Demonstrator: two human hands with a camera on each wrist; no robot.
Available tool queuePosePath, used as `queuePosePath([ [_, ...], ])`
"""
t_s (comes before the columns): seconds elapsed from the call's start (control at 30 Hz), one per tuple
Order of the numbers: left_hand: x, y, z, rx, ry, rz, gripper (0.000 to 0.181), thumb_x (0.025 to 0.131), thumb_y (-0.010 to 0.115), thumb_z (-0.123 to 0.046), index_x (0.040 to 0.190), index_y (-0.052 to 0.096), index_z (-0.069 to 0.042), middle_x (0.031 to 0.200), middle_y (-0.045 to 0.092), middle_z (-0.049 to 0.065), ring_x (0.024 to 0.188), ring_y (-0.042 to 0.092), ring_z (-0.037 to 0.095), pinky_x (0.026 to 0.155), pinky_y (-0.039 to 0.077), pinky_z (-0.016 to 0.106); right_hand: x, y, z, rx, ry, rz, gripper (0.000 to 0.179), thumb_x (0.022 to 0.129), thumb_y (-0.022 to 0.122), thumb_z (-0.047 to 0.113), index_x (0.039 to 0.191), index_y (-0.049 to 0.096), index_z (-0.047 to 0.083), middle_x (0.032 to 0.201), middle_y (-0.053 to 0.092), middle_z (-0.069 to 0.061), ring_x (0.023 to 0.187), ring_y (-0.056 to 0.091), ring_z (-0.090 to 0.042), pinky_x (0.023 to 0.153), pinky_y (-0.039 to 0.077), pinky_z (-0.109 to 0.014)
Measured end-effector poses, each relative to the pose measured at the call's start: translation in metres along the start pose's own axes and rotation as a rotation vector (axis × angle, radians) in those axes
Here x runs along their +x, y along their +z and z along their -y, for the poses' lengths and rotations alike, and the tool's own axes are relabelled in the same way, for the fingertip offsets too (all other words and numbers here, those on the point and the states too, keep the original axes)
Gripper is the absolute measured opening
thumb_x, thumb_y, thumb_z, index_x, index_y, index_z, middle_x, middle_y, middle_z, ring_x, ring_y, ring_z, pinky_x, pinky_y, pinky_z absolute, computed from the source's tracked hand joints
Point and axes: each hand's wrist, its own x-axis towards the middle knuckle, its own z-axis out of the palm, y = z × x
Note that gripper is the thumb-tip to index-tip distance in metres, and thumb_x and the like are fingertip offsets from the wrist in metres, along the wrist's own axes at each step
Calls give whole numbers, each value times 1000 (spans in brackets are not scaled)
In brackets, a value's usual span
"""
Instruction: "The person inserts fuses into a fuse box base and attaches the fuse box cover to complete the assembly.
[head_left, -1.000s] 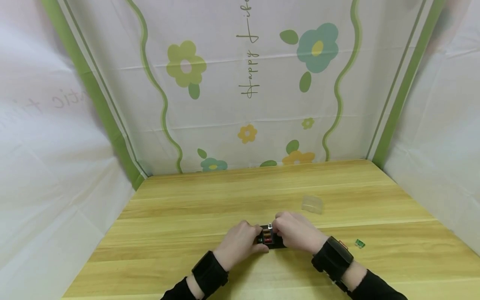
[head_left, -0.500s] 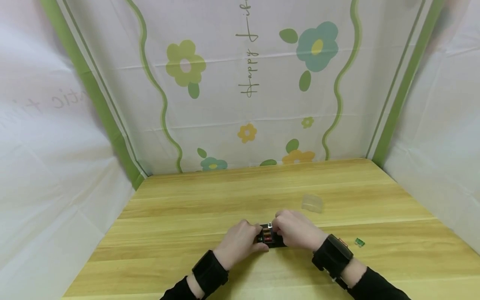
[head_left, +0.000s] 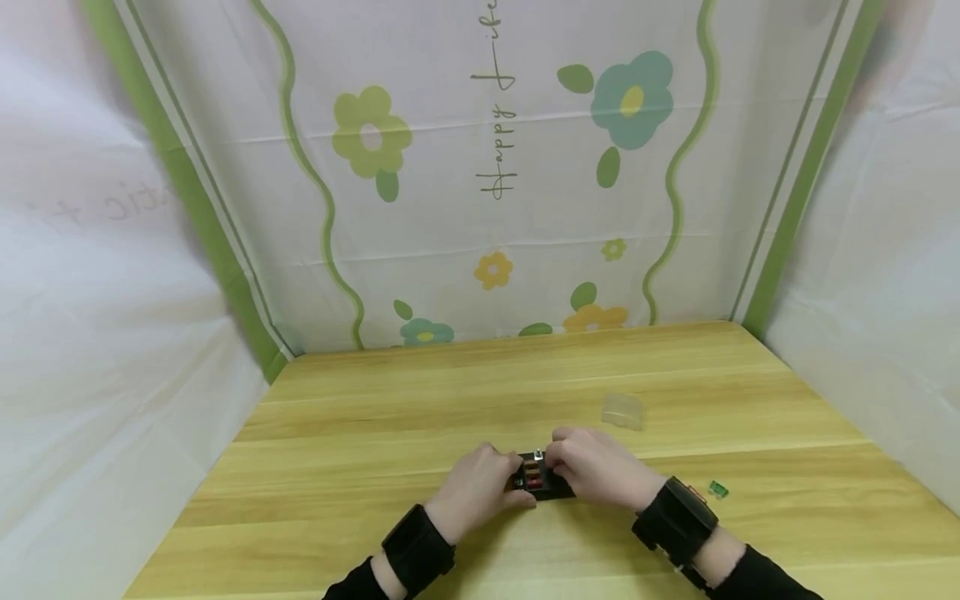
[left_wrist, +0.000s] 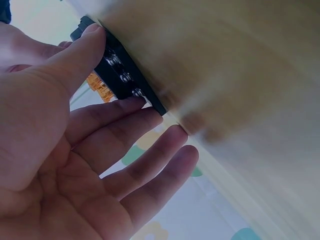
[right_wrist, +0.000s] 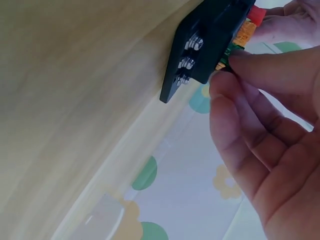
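A black fuse block (head_left: 557, 487) with screw terminals (right_wrist: 187, 62) along its edge lies on the table between both hands. Red (right_wrist: 256, 15), orange (right_wrist: 244, 32) and green blade fuses stand in a row on it. My left hand (head_left: 480, 483) holds the block's left end, thumb on the near side and fingertips on the far edge. With thumb and index finger, my right hand (head_left: 600, 469) pinches a green blade fuse (right_wrist: 231, 51) at the row's right end. Those fingertips partly cover the fuse.
Behind the right hand lies a clear plastic cover (head_left: 622, 411). A small green piece (head_left: 718, 490) rests to the right, with an orange piece (head_left: 696, 493) partly hidden by the right wristband. A flowered curtain (head_left: 495, 167) hangs behind the wooden table (head_left: 337, 433).
My right wrist has shifted slightly to the right, its fingers staying at the fuse row. The left hand keeps its hold on the fuse block.
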Motion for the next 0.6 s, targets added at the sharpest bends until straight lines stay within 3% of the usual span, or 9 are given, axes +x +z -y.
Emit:
queuePosePath([
  [0.4, 0, 1, 1, 1, -7, 10, 35, 81, 77, -46, 86, 67, -14, 68, 58, -7, 64, 48, 7, 58, 39, 20, -4, -7, -2, 28, -2, 1, 10, 82, 77, 3, 83, 73, 12, 79, 54, 8, 67, 49, -1, 60, 46, -21],
  [0.6, 0, 0, 0, -2, -14, 14, 35, 80, 78, -47, 85, 66, -14, 67, 56, -8, 63, 47, 6, 56, 38, 20, -10, -14, -5, 47, 28, 4, 9, 83, 79, 14, 81, 72, 16, 78, 54, 9, 63, 44, -1, 56, 41, -21],
])
